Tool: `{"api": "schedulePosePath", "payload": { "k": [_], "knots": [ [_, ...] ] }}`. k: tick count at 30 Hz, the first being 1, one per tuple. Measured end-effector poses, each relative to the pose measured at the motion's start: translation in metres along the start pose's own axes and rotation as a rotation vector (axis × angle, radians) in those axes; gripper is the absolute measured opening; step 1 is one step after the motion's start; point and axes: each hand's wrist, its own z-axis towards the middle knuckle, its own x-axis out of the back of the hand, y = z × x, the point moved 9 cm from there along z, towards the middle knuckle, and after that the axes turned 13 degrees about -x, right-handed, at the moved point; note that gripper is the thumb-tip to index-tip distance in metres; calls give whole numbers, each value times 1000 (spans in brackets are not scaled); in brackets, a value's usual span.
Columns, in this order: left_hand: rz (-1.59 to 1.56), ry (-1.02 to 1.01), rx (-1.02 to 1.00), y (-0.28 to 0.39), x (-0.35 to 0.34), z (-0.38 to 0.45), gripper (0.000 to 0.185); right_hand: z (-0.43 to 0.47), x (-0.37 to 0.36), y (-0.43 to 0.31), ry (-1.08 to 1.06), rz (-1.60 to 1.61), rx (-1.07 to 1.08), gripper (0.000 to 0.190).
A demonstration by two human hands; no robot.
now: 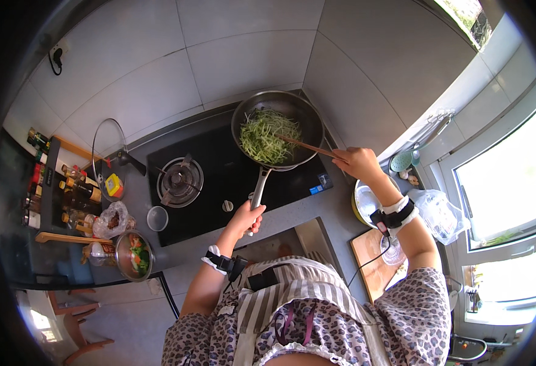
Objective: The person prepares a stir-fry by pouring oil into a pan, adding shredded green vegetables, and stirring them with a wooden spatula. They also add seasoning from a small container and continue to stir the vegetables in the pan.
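Observation:
A dark frying pan [307, 112] sits over the right side of the black gas hob, holding a heap of shredded pale green vegetable [265, 137]. My left hand [245, 217] grips the pan's metal handle [259, 187] near its end. In my right hand [357, 162] is a wooden spatula or spoon [307, 145]. Its far end is hidden among the shreds. Both wrists wear black devices on white bands.
The left burner [179, 181] has no pot on it. Leftward are a glass lid [112, 155], a small clear bowl [157, 218], seasoning bottles [83, 187] and a metal bowl of cut vegetables [134, 256]. On the right stand a metal basin [366, 201], a wooden cutting board [371, 265] and a plastic bag [437, 215].

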Motion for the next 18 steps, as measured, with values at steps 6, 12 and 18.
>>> {"api": "schedulePosePath", "payload": {
  "k": [6, 12, 18],
  "knots": [
    [-24, -26, -31, 3, -3, 2, 19, -14, 43, -52, 10, -379, 205, 21],
    [-35, -38, -53, 0, -3, 3, 19, -2, 102, -81, 12, -451, 291, 19],
    [-28, -27, -54, -6, 2, 6, 19, 4, 65, -101, -273, -484, 225, 8]
  ]
}}
